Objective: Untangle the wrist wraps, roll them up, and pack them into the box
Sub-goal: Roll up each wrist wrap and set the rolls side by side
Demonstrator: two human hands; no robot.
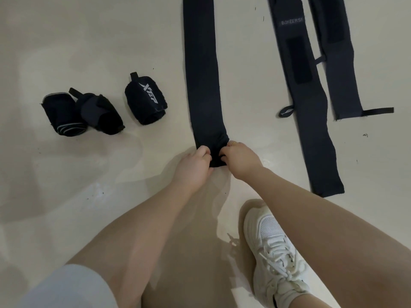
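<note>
Near frame centre, left hand and right hand pinch the flat wrap's near end, grip clamped to start a tight roll.

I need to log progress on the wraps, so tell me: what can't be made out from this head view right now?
- Box: not in view.
- Wrap being rolled: far end cut off by the top edge; the started roll is hidden between the left hand and right hand.
- Two flat wraps: upper ends cut off by the top edge.
- Fingertips: tucked under the fabric.
</note>
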